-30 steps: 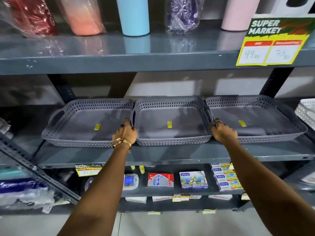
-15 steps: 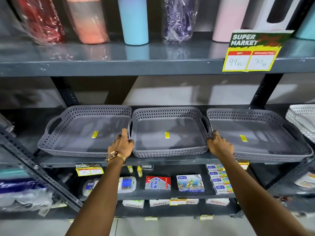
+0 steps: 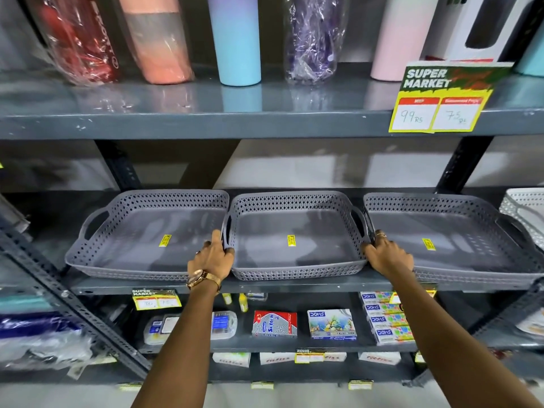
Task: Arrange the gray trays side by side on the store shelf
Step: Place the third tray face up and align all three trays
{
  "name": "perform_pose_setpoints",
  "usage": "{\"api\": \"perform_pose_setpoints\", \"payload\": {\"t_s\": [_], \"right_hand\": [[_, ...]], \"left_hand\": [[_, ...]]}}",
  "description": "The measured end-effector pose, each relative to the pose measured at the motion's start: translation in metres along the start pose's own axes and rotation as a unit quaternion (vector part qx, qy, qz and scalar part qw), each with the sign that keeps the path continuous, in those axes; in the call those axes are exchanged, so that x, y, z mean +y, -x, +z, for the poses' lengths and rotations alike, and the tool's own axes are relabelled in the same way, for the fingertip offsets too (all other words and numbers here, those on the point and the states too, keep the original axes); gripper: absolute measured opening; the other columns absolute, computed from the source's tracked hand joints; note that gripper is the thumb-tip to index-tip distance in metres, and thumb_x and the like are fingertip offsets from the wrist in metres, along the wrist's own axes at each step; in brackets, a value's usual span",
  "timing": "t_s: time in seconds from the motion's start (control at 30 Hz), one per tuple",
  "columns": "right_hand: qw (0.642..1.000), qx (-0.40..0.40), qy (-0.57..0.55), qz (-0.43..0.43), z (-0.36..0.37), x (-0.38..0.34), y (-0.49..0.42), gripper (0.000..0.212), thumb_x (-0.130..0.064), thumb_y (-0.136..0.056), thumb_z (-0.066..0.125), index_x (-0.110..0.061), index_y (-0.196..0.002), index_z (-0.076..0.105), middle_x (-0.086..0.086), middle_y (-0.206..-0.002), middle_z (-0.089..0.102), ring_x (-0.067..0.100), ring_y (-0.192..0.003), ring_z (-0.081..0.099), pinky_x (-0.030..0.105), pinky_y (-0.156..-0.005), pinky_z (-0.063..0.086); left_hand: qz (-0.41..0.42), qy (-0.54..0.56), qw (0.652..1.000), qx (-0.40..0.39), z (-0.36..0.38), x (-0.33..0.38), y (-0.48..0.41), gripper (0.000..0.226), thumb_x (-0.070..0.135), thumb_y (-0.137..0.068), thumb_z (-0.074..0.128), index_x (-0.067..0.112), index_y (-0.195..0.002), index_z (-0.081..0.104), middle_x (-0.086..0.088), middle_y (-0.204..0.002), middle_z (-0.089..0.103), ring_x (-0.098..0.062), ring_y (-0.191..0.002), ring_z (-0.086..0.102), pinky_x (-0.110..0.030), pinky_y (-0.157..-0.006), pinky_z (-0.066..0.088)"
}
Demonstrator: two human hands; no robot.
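Two hands (image 3: pixel 212 262) (image 3: pixel 388 257) gripping middle tray (image 3: pixel 294 245) sides

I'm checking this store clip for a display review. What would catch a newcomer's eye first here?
Three gray trays sit in a row on the middle shelf, and the left hand and right hand grip the middle tray at its two sides. Above, colorful bottles line the top shelf, the light blue bottle near center, with a yellow price sign clipped at the right.
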State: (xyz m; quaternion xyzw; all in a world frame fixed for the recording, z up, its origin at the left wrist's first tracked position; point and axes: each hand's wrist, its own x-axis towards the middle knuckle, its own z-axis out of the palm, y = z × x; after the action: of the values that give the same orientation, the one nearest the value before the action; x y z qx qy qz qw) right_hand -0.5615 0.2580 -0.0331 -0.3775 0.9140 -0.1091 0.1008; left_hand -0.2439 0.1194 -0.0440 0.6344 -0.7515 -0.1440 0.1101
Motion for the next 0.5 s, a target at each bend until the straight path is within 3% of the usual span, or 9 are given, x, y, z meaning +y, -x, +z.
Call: {"api": "perform_pose_setpoints", "payload": {"t_s": [0.13,0.5], "right_hand": [[1.0,0.009,0.003,0.011,0.0037,-0.0027,0.0047,0.043,-0.034,-0.094,0.035,-0.012,-0.131,0.038,0.022,-0.121,0.062,0.038,-0.11,0.059,0.042,-0.09,0.042],[1.0,0.016,0.01,0.0,0.0049,-0.0022,0.0048,0.042,-0.037,-0.095,0.034,-0.014,-0.131,0.039,0.02,-0.121,0.063,0.036,-0.109,0.059,0.041,-0.088,0.042]], "left_hand": [[-0.012,0.007,1.0,0.007,0.001,0.0022,-0.0009,0.042,0.032,-0.093,0.04,0.018,-0.13,0.029,-0.014,-0.121,0.061,-0.04,-0.101,0.061,-0.046,-0.083,0.047],[-0.011,-0.01,1.0,-0.005,0.0008,0.0066,-0.0029,0.043,0.034,-0.094,0.037,0.017,-0.133,0.03,-0.014,-0.121,0.06,-0.038,-0.106,0.059,-0.041,-0.077,0.04]]}}
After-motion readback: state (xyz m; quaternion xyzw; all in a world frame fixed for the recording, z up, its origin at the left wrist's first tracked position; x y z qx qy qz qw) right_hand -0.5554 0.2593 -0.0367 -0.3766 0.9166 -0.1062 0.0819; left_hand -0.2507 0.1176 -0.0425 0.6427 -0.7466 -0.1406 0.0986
